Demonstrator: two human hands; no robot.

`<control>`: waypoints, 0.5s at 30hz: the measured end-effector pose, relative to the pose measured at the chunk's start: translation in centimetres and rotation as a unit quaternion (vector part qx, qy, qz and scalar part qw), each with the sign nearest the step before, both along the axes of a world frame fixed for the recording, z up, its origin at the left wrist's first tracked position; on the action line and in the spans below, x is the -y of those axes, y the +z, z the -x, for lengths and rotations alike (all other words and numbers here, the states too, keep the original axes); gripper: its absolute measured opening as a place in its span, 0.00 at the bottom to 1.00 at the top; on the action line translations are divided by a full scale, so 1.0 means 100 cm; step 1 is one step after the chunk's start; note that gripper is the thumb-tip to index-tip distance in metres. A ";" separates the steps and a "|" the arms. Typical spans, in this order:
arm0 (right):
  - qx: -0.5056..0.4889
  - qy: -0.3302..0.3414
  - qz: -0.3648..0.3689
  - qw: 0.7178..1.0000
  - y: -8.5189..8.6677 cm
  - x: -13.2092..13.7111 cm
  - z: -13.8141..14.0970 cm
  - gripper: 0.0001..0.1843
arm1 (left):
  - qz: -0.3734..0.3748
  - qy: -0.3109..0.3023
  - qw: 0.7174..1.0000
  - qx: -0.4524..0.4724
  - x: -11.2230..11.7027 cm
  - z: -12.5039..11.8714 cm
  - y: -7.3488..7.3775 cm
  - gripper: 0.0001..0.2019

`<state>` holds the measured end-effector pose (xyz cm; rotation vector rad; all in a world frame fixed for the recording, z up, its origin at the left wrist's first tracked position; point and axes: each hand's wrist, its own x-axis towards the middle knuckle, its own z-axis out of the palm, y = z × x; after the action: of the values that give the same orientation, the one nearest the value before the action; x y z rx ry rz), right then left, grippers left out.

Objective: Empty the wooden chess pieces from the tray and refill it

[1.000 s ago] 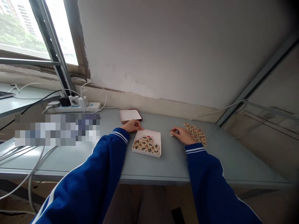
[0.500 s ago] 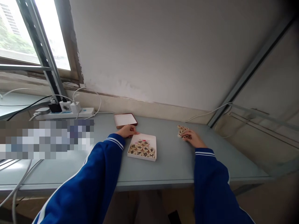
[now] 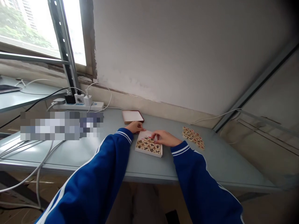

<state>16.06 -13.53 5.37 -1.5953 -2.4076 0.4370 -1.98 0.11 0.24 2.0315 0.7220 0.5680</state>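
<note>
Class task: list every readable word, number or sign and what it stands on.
"馬", probably: front-row piece, second from left, in the white box.
"卒", probably: middle-row piece.
Too small or blurred: other boxed pieces, red print inside, pieces outside, marks on a charger and power strip.

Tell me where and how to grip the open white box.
Probably best: pinch the far-left corner of the white box, coming from the left, where the left hand is. The box lies flat with low walls, its pieces crowd the near part, and the right hand is over the right side.
</note>
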 end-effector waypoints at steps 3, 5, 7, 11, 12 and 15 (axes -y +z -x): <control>0.004 -0.007 -0.035 0.999 -0.005 -0.005 0.000 0.17 | -0.007 0.001 1.000 -0.002 -0.001 0.000 -0.001 0.23; -0.012 0.014 -0.037 0.999 -0.007 -0.006 0.001 0.15 | -0.003 -0.003 1.000 -0.004 0.000 0.000 0.000 0.24; -0.037 0.021 -0.037 0.998 -0.008 -0.007 0.002 0.14 | 0.006 -0.009 1.000 -0.005 0.000 0.000 0.001 0.24; -0.112 -0.048 -0.089 0.989 -0.006 -0.005 -0.019 0.17 | 0.014 -0.006 1.000 -0.008 0.000 0.000 0.002 0.24; -0.127 -0.077 -0.112 0.983 -0.005 -0.004 -0.030 0.18 | 0.012 -0.003 1.000 -0.009 -0.001 0.000 0.002 0.24; -0.123 -0.158 -0.163 0.966 -0.007 0.000 -0.068 0.21 | 0.008 0.002 1.000 -0.011 -0.001 0.000 0.002 0.23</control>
<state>22.86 -13.57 4.71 -1.6232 -1.8844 0.1579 -2.01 0.19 0.42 2.0248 0.7408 0.5406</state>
